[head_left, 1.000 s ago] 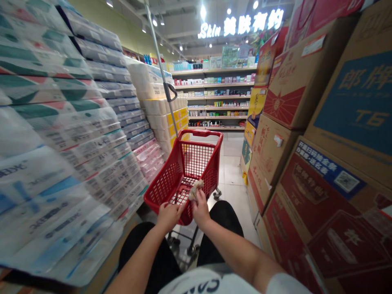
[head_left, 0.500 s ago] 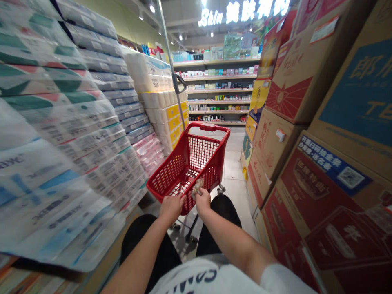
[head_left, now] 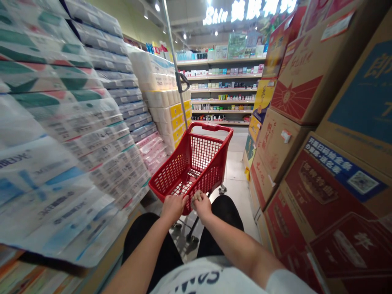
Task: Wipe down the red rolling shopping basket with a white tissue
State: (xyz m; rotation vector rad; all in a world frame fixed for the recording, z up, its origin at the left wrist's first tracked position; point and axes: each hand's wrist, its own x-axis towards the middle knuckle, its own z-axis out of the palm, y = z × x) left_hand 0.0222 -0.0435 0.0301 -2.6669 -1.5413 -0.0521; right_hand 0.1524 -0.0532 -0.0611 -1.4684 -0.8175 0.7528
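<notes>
Bright ceiling lamps (head_left: 157, 6) on my feed
I see the far sign (head_left: 249, 10) glare white; near packages (head_left: 70, 196) at left and cartons (head_left: 321, 175) at right stretch, softening toward the edges.

Red is observed on the cart basket (head_left: 212, 173), patterned by grid perforations; dull beige on the crumpled cloth (head_left: 197, 196). Wrapped packs (head_left: 69, 79) are marked green and coral; a brown carton (head_left: 295, 81) is printed with red rays.

The single head-worn camera looks forward and down from close behind the near edge of the red cart (head_left: 211, 175), facing the far shelves (head_left: 226, 76).
</notes>
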